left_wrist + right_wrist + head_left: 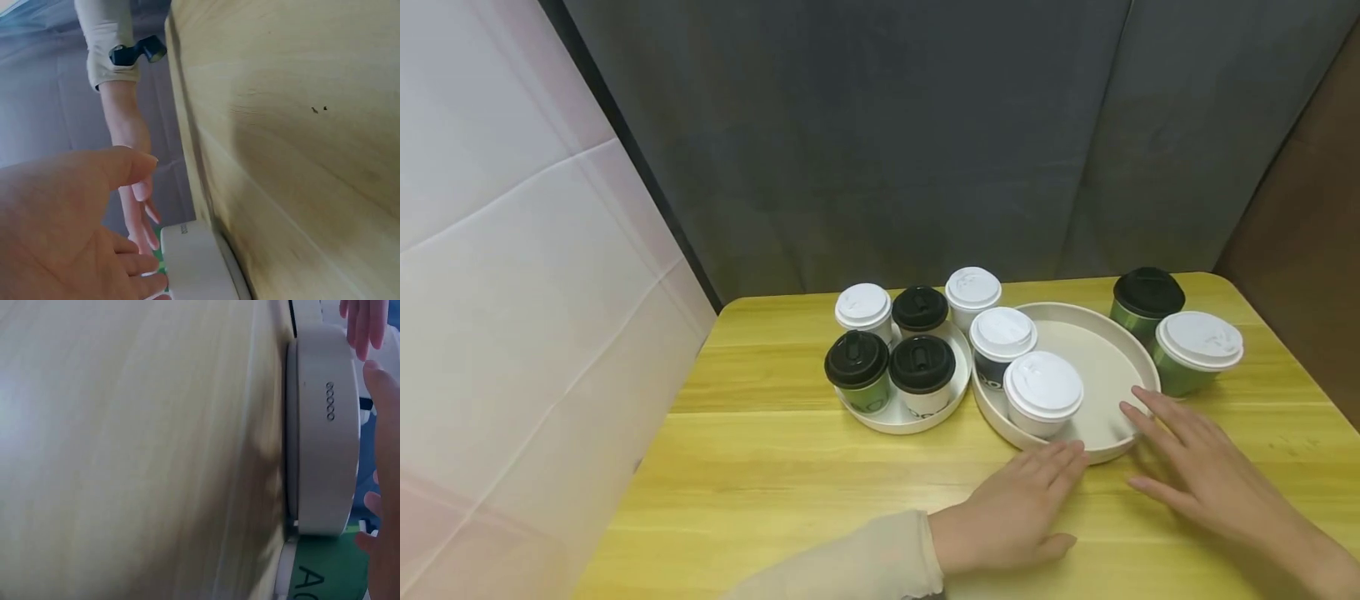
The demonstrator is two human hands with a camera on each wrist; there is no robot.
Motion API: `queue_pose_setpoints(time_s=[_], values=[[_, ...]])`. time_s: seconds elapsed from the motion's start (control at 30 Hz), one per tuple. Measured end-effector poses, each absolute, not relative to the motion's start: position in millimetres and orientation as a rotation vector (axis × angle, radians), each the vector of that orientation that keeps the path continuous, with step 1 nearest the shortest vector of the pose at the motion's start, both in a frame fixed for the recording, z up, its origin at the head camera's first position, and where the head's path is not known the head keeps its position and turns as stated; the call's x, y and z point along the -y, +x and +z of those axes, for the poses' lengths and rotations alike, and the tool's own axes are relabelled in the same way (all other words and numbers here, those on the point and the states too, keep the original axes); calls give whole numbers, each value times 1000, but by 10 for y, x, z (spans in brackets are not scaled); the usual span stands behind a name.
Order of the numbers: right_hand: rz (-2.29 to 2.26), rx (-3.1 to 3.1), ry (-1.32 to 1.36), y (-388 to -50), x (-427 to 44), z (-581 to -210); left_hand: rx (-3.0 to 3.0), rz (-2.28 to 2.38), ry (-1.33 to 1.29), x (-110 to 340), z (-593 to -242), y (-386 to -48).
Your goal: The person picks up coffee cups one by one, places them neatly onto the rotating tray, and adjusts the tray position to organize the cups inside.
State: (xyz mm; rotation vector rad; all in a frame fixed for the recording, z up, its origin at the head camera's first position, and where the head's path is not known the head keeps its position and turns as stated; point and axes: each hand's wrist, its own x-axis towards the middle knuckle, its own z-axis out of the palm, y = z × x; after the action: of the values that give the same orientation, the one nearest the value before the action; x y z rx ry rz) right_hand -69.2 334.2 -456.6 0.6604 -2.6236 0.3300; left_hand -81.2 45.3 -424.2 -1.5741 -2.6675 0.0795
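My left hand [1018, 504] is at the front edge of the larger round tray [1101, 350], fingers straight, fingertips at or over its rim. My right hand [1210, 475] has its fingers spread at the tray's right front rim; whether they touch it I cannot tell. Neither hand holds anything. Two white-lidded cups [1043, 392] stand on the tray's left side. Just right of the tray are a green cup with a white lid [1197, 352] and one with a black lid [1146, 302]. In the right wrist view the tray's side wall [328, 456] shows beside my right hand [386, 462].
To the left, a smaller round tray [906, 427] bears several cups with black and white lids. Another white-lidded cup [973, 293] is behind, between the two trays. A grey curtain [865, 150] hangs beyond the wooden table [760, 467], and a white sheet [535, 275] is at the left.
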Motion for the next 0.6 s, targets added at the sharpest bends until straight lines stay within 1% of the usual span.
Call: queue_pose_setpoints(time_s=[0.3, 0.6], values=[[315, 2628, 674, -703, -3395, -4619, 2679, 197, -1506, -499, -4269, -763], [310, 2628, 675, -704, -3350, -4596, 2699, 135, -1505, -425, -4285, -790]])
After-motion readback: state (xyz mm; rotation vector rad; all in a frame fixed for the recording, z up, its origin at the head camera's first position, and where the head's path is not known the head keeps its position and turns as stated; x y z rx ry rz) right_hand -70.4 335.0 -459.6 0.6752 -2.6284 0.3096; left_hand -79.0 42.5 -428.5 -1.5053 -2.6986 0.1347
